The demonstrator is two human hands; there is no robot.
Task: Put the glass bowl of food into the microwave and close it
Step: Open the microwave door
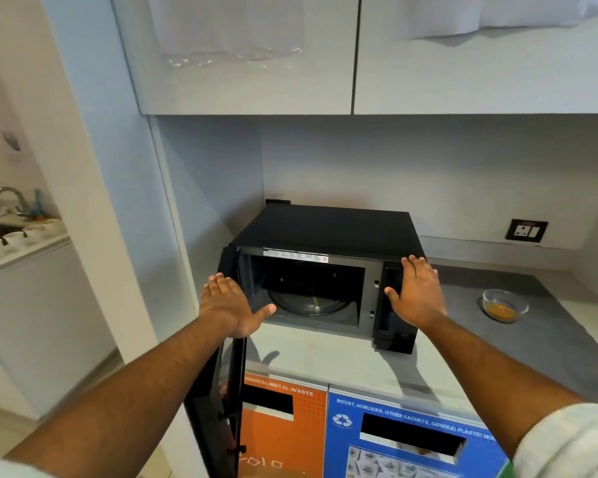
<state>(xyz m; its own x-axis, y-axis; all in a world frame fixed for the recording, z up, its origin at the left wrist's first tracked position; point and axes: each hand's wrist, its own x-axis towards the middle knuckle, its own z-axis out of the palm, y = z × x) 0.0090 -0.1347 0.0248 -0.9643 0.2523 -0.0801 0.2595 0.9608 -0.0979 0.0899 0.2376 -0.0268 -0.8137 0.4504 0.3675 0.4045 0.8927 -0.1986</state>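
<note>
Microwave (328,232) door (221,374) open, glass bowl (504,305) on counter (549,339) right

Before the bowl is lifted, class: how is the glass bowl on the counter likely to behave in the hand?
The glass bowl looks clear and rigid, so probably stiff, smooth and breakable if knocked on the grey counter. It sits wide and low, so it seems unlikely to tip. The orange food covers only its bottom, so it is likely fairly light, though it may slide if tilted.
</note>
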